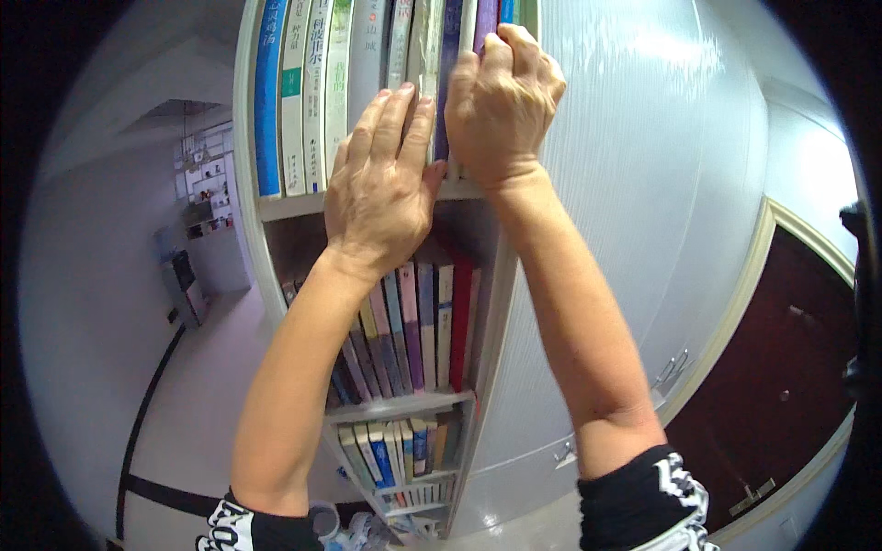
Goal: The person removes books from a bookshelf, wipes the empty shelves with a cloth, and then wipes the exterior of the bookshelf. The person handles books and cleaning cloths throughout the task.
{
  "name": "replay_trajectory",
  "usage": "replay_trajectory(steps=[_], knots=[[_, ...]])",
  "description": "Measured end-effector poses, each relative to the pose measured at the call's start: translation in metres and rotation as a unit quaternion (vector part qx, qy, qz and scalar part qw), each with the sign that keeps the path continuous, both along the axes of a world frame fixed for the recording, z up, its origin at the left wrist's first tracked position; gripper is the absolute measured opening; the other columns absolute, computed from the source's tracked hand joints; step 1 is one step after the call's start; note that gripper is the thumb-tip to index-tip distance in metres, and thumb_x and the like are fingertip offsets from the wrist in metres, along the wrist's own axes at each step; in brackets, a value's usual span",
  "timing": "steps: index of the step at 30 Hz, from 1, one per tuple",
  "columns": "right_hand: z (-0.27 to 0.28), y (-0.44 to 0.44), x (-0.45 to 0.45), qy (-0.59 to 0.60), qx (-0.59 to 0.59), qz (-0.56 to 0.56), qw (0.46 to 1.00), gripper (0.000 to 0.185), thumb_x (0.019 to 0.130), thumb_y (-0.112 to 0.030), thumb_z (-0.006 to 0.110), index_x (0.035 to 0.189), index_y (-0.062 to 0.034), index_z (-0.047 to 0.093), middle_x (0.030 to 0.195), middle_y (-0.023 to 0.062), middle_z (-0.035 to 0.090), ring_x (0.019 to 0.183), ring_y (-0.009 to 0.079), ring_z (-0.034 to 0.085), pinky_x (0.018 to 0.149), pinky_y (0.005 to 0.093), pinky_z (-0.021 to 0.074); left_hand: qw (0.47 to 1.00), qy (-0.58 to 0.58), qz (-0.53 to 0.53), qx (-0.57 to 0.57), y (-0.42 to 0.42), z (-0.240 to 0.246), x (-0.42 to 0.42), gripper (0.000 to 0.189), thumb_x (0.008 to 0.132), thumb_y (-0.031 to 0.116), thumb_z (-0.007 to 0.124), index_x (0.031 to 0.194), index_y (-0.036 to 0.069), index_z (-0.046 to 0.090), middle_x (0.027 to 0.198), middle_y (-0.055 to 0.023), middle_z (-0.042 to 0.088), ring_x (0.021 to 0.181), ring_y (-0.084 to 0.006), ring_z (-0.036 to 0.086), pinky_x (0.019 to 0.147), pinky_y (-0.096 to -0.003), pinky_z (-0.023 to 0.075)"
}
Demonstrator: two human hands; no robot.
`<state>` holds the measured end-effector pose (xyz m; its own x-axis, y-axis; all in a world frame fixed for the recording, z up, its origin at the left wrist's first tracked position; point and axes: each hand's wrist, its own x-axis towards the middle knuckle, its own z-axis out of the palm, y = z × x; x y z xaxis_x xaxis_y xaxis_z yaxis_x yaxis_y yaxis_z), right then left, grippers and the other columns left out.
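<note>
A row of upright books fills the top visible shelf of a tall white bookcase [248, 138]. My left hand [379, 186] lies with its fingers stretched out against the book spines near the middle of the row, its thumb by the shelf edge. At the row's right end, my right hand [506, 103] is bent over the spines, its fingertips hidden from me. Close to its fingers are a purple book [486, 17] and a narrow blue book [508, 10]. Between my hands stands a dark blue book [449, 41]. A wide blue book [269, 103] stands at the left end.
Lower shelves hold more books, including a red book [462, 330]. Right of the bookcase is a pale panelled wall [606, 206] with metal hooks [672, 368], then a dark red door [772, 358]. A passage floor [200, 399] runs along the left. Various items [351, 527] sit by the bookcase's foot.
</note>
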<state>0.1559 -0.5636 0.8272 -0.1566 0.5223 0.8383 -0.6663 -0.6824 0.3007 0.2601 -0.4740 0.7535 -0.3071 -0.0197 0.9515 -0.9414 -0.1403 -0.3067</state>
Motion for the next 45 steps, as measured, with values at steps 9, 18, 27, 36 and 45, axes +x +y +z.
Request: replay_trajectory(steps=[9, 18, 27, 36, 45], knots=[[-0.016, 0.017, -0.017, 0.122, 0.143, -0.101, 0.977, 0.081, 0.089, -0.056, 0.045, 0.132, 0.0123, 0.040, 0.142, 0.0285, 0.035, 0.137, 0.0386, 0.026, 0.110, 0.0566, 0.0124, 0.996, 0.055, 0.021, 0.069, -0.008, -0.004, -0.016, 0.074, 0.087, 0.028, 0.055, 0.144, -0.004, 0.022, 0.151, -0.0202, 0.021, 0.141, -0.0308, 0.019, 0.113, -0.0449, 0.0152], [0.030, 0.022, -0.001, 0.134, 0.119, -0.042, 0.983, 0.085, 0.090, -0.061, 0.039, 0.134, 0.0116, 0.037, 0.144, 0.0313, 0.029, 0.139, 0.0417, 0.021, 0.114, 0.0496, 0.0127, 0.998, 0.053, 0.013, -0.027, 0.035, -0.019, -0.021, 0.083, 0.084, 0.033, 0.062, 0.145, -0.004, 0.020, 0.151, -0.0217, 0.020, 0.143, -0.0337, 0.014, 0.113, -0.0495, 0.0130], [0.006, 0.013, 0.008, 0.199, 0.172, -0.055, 0.963, 0.090, 0.090, -0.064, 0.037, 0.138, 0.0113, 0.030, 0.148, 0.0323, 0.018, 0.142, 0.0407, 0.008, 0.115, 0.0492, 0.0021, 0.981, 0.149, 0.089, -0.092, 0.050, -0.011, 0.044, 0.075, 0.090, 0.038, 0.053, 0.144, -0.004, 0.022, 0.149, -0.0246, 0.018, 0.141, -0.0356, 0.015, 0.112, -0.0518, 0.0118], [-0.013, 0.017, 0.007, 0.158, 0.102, -0.034, 0.982, 0.093, 0.087, -0.066, 0.041, 0.138, 0.0110, 0.031, 0.147, 0.0316, 0.020, 0.141, 0.0420, 0.011, 0.114, 0.0509, 0.0036, 0.986, 0.157, 0.049, -0.027, 0.073, -0.040, 0.054, 0.076, 0.093, 0.046, 0.045, 0.144, -0.006, 0.021, 0.147, -0.0271, 0.022, 0.136, -0.0402, 0.025, 0.111, -0.0487, 0.0190], [-0.019, 0.030, 0.005, 0.200, 0.100, 0.001, 0.975, 0.088, 0.088, -0.063, 0.042, 0.143, 0.0039, 0.026, 0.152, 0.0233, 0.017, 0.144, 0.0345, 0.005, 0.115, 0.0499, 0.0021, 0.980, 0.197, -0.016, 0.004, 0.138, -0.088, 0.038, 0.067, 0.090, 0.030, 0.054, 0.140, -0.007, 0.028, 0.145, -0.0262, 0.028, 0.132, -0.0397, 0.032, 0.109, -0.0464, 0.0264]])
